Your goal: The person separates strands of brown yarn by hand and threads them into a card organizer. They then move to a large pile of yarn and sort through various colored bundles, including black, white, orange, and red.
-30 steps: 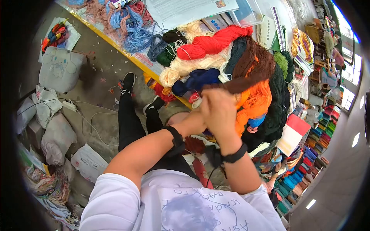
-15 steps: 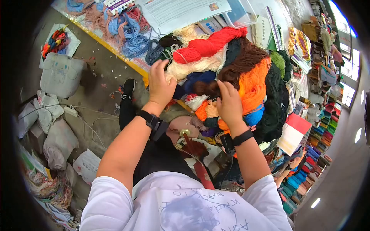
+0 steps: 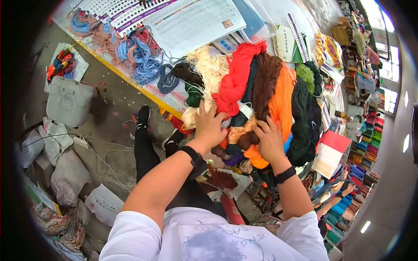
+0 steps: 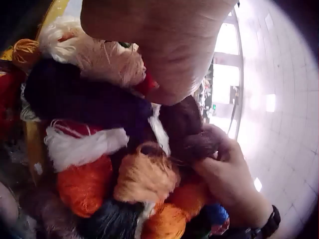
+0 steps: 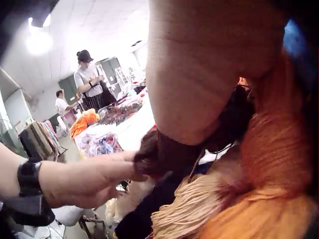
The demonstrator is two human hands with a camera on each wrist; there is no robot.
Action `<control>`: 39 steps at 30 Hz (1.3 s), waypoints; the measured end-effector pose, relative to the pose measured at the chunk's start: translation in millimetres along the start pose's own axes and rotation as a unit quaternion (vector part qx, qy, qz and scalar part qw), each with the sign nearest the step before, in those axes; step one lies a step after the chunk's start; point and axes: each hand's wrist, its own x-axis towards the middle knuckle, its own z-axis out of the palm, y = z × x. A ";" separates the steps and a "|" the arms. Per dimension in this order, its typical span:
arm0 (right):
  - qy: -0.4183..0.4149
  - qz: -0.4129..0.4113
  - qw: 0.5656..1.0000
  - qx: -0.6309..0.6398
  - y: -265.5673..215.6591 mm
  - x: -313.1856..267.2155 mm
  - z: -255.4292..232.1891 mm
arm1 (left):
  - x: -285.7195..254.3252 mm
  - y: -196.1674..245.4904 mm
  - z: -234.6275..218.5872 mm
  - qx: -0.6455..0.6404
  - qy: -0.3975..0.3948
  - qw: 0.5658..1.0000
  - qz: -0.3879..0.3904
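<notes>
My left hand (image 3: 211, 126) is at the near edge of the yarn pile, fingers spread over a red skein (image 3: 237, 78) and a cream skein (image 3: 189, 117). To its right, my right hand (image 3: 271, 141) grips the lower end of a dark brown skein (image 3: 266, 82), beside an orange skein (image 3: 282, 95). The left wrist view shows the right thumb and fingers curled on the brown yarn (image 4: 192, 129). In the right wrist view, the left fingertips (image 5: 127, 162) overlap this brown yarn. A navy skein (image 4: 84, 97), a white one (image 4: 87, 147) and a peach one (image 4: 144, 179) lie below.
Blue embroidery threads (image 3: 146, 58), a printed chart (image 3: 193, 26) and a plastic box (image 3: 261, 21) lie on the yellow-edged table (image 3: 126, 80). Black-green yarn (image 3: 302, 126) flanks the pile. A cushioned stool (image 3: 69, 100) and plastic bags stand on the floor. Other people (image 5: 89, 82) work farther off.
My hands were together over the pile, then parted; the left has since moved right to the red skein. That skein lay across the pile and now runs lengthwise beside the brown one.
</notes>
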 end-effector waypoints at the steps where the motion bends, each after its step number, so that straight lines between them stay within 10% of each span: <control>1: 0.007 0.016 1.000 -0.009 0.7 -5.8 11.9 | -1.7 3.8 0.5 0.036 -0.026 0.999 -0.012; 13: 0.028 0.090 0.988 0.121 -12.5 45.0 -24.2 | -27.1 6.1 -12.1 0.109 -0.113 0.988 0.000; 20: 0.121 -0.137 0.978 -0.097 -36.9 170.1 12.3 | -6.5 -19.9 -30.1 -0.018 -0.132 0.988 0.082; 22: 0.103 -0.125 0.982 -0.097 -27.5 176.0 20.9 | 27.8 -36.4 -50.2 -0.099 -0.210 0.971 0.048; 24: -0.002 -0.064 0.997 -0.037 -23.8 166.6 11.5 | 45.9 -50.8 -58.1 -0.140 0.115 0.982 0.049; 27: -0.053 0.032 0.998 -0.004 -9.7 132.1 6.0 | 81.3 -65.7 -69.6 0.134 0.155 0.969 0.138; 32: -0.045 0.106 0.993 0.022 15.6 100.1 26.8 | 80.6 -46.5 -54.4 0.094 -0.197 0.976 -0.018; 39: -0.052 0.127 0.991 -0.002 6.8 111.7 24.9 | 17.4 -22.8 -17.8 0.040 -0.041 0.998 0.004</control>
